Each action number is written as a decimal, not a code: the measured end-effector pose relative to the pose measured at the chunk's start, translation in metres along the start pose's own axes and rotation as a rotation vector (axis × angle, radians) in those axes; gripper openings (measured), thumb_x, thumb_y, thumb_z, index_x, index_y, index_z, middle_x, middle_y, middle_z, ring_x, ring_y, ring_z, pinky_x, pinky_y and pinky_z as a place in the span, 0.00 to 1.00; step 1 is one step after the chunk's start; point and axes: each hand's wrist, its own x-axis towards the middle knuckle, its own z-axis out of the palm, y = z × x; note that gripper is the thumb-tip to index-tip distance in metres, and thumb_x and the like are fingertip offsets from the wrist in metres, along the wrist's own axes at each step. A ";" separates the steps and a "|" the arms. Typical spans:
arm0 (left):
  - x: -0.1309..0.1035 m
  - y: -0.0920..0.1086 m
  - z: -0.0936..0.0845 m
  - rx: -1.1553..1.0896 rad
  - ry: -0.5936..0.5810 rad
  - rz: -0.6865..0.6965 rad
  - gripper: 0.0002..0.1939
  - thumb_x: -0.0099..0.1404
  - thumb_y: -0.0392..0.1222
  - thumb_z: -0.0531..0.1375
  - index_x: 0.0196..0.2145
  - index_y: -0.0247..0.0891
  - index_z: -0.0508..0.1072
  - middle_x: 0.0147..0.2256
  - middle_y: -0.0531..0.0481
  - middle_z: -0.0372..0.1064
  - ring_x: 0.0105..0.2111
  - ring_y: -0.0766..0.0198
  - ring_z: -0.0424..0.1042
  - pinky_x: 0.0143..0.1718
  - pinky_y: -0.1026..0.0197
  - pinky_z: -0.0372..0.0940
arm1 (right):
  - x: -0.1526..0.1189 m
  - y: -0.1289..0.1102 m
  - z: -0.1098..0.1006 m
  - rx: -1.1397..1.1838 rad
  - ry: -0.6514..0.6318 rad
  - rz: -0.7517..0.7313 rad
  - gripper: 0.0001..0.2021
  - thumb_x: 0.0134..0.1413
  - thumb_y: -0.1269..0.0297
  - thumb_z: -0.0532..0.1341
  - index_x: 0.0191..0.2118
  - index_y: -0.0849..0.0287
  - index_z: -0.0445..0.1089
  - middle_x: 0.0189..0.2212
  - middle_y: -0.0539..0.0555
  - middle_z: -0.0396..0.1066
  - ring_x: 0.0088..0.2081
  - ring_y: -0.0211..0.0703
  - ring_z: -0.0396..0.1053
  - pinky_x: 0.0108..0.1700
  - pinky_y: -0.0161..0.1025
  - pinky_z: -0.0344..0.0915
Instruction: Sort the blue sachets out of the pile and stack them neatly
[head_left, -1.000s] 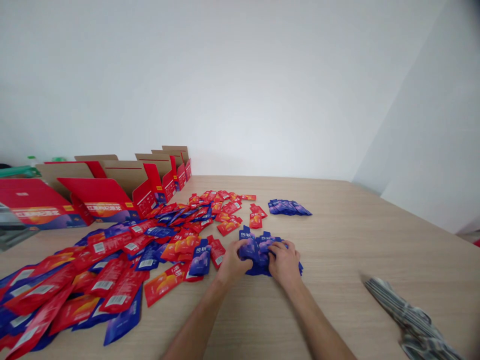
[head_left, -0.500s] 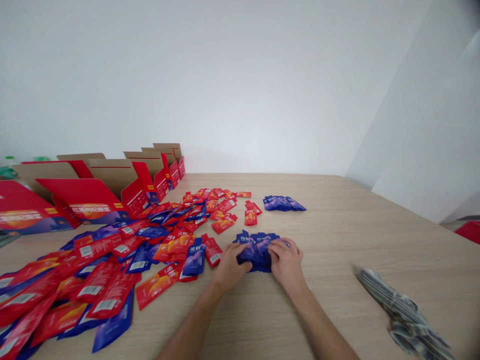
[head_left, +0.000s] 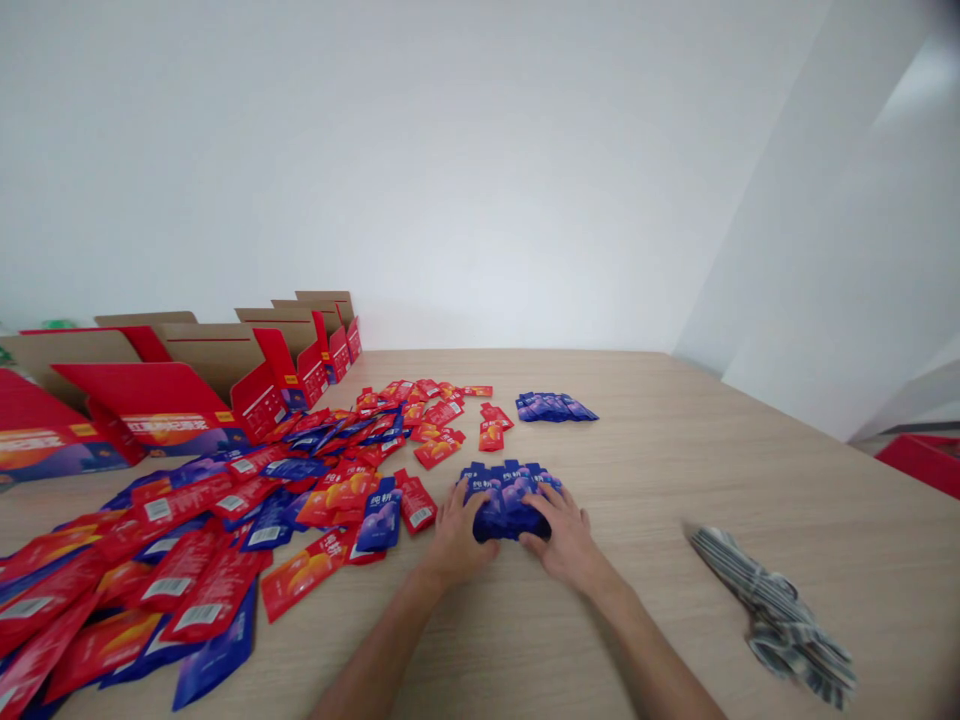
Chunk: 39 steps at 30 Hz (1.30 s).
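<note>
A group of blue pouches (head_left: 507,505) with purple fruit prints lies on the table, overlapping side by side with their narrow tops pointing away from me. My left hand (head_left: 459,530) grips its left edge, thumb near the front and fingers along the side. On the opposite edge, my right hand (head_left: 562,528) holds it with the thumb in front and the fingers over the top. Parts of the outer pouches are hidden under my fingers. Farther back lies a second overlapping row of blue pouches (head_left: 555,406). A red pouch (head_left: 417,503) rests just left of my left hand.
A large loose pile of red and blue pouches (head_left: 202,570) spreads over the left of the wooden table (head_left: 645,470). Open red cartons (head_left: 180,415) stand behind it. At right lies a striped grey cloth bundle (head_left: 772,610). A red object (head_left: 922,462) shows at the far right.
My right hand has shifted from on top of the pouches to their right edge, its thumb now in front. The pouches sit more evenly together. The view has turned slightly.
</note>
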 end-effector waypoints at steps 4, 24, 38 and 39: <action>0.001 0.006 0.005 0.102 -0.037 -0.003 0.45 0.49 0.45 0.64 0.64 0.45 0.56 0.69 0.46 0.41 0.68 0.42 0.37 0.65 0.42 0.39 | -0.001 0.005 -0.003 -0.027 -0.043 -0.069 0.32 0.47 0.65 0.65 0.60 0.43 0.60 0.66 0.53 0.50 0.66 0.60 0.44 0.59 0.64 0.54; 0.016 0.017 0.030 0.035 -0.051 0.078 0.41 0.55 0.31 0.56 0.65 0.54 0.55 0.69 0.53 0.42 0.69 0.50 0.36 0.67 0.44 0.38 | -0.002 0.027 -0.007 -0.089 0.009 -0.129 0.36 0.51 0.72 0.59 0.65 0.38 0.53 0.66 0.51 0.51 0.66 0.57 0.45 0.56 0.54 0.62; 0.070 0.072 0.070 0.001 -0.096 0.040 0.42 0.54 0.32 0.57 0.65 0.55 0.55 0.69 0.56 0.41 0.68 0.45 0.35 0.66 0.39 0.34 | 0.028 0.096 -0.032 -0.083 0.053 -0.110 0.37 0.46 0.74 0.61 0.63 0.43 0.58 0.64 0.54 0.55 0.65 0.57 0.49 0.60 0.57 0.57; 0.075 0.074 0.074 0.001 -0.099 0.039 0.42 0.54 0.32 0.57 0.65 0.55 0.54 0.69 0.55 0.41 0.68 0.45 0.35 0.66 0.39 0.35 | 0.032 0.102 -0.034 -0.083 0.052 -0.112 0.37 0.46 0.74 0.61 0.63 0.44 0.58 0.64 0.55 0.55 0.65 0.57 0.49 0.60 0.57 0.56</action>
